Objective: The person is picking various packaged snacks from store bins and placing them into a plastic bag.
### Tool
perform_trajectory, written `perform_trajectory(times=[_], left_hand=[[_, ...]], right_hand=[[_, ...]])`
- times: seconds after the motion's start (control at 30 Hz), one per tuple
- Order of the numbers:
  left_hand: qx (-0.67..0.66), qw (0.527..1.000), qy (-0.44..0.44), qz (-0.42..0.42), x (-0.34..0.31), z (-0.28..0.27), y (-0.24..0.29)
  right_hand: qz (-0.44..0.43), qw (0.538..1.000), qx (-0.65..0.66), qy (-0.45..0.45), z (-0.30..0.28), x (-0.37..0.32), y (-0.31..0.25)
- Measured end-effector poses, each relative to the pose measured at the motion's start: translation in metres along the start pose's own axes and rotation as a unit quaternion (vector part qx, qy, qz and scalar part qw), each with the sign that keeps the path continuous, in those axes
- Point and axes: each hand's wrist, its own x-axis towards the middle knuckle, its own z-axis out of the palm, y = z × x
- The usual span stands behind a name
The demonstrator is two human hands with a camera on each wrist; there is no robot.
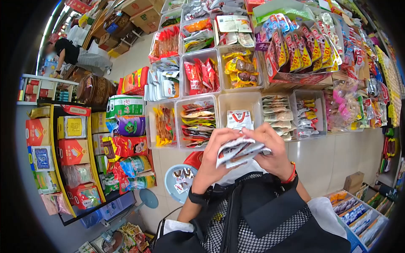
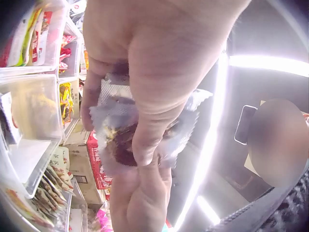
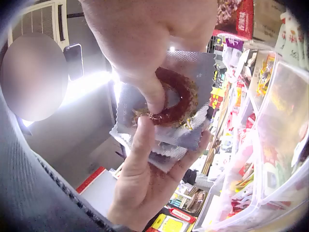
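Both hands hold a small stack of vacuum-sealed snack packets (image 1: pixel 239 151) in front of the chest. My left hand (image 1: pixel 212 155) grips the stack from one side, thumb on top. From the other side my right hand (image 1: pixel 276 155) pinches it, thumb pressed on the face. In the right wrist view the nearest packet (image 3: pixel 186 99) has a clear face, silvery crimped edges and a reddish-brown curved piece of food inside. Just beyond the hands, a white packet with a red mark (image 1: pixel 239 119) lies in a clear plastic bin (image 1: pixel 249 101).
Bins of red and black packets (image 1: pixel 196 122) and beige packets (image 1: pixel 277 114) flank that bin. More snack bins and a display box (image 1: pixel 299 78) stand behind. A blue-rimmed round bin (image 1: pixel 171 189) is on the floor at left, near shelves of bagged goods (image 1: pixel 130 145). Another person (image 1: pixel 76 52) bends at far left.
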Motion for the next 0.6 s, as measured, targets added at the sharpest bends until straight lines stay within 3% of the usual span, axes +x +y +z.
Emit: perform_trajectory(times=[0.07,0.1,0.17,0.2,0.3,0.43,0.57,0.6], left_hand=[[-0.051,0.997,0.015,-0.055,-0.001,0.004,0.018],[-0.059,0.998,0.032,-0.013,0.027,0.006,-0.018],[-0.099,0.993,0.034,-0.047,0.024,0.008,-0.014],[-0.093,0.994,0.021,-0.045,0.025,0.006,-0.013],[-0.025,0.999,-0.004,-0.021,0.039,0.003,-0.019],[0.017,0.994,-0.083,-0.065,0.044,0.013,-0.047],[0.004,0.983,-0.063,-0.171,0.057,0.020,-0.067],[0.054,0.983,-0.064,-0.166,0.058,0.020,-0.077]], right_hand=[[0.045,0.998,0.034,0.028,0.003,0.006,-0.023],[-0.006,0.999,-0.008,0.050,0.003,0.032,0.009],[0.004,0.996,-0.037,0.075,0.006,0.028,0.000],[0.038,0.995,-0.058,0.077,0.003,0.028,-0.007],[0.002,0.984,-0.166,0.064,-0.017,0.039,-0.006],[0.063,0.988,-0.119,-0.071,-0.018,0.038,0.020],[0.054,0.981,-0.163,-0.086,-0.009,0.052,0.065],[0.060,0.973,-0.201,-0.094,-0.006,0.060,0.073]])
